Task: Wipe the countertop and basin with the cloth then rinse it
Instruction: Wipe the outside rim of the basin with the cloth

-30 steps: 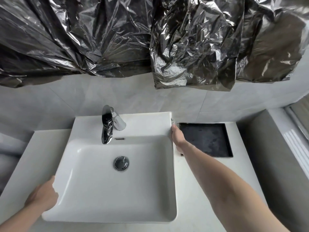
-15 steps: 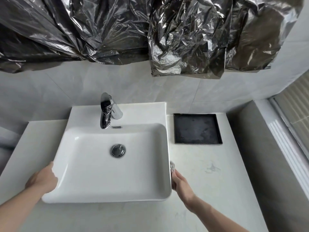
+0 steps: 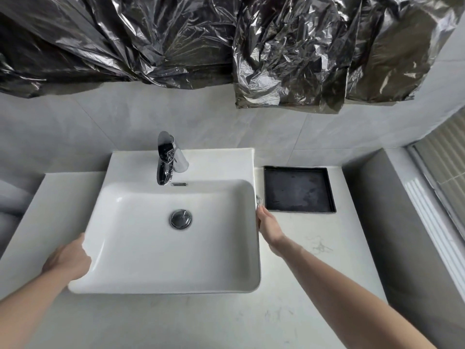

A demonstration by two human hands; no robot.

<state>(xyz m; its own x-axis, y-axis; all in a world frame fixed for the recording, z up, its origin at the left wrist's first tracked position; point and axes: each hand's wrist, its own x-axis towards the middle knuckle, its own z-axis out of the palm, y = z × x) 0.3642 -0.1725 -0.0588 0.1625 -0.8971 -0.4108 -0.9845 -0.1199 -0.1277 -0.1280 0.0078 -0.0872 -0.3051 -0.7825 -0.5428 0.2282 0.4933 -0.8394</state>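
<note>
The cloth (image 3: pixel 259 200) shows only as a small grey, crumpled bit at the tips of the right hand (image 3: pixel 267 224), which holds it pressed against the outer right wall of the white basin (image 3: pixel 141 248), low by the pale bench (image 3: pixel 314 260) and just beside the black tray (image 3: pixel 299 192). The left hand (image 3: pixel 67 259) lies on the left front edge of the basin; its fingers are hidden behind the rim, so I cannot tell how they lie. The chrome faucet (image 3: pixel 166 159) stands at the back of the basin.
</note>
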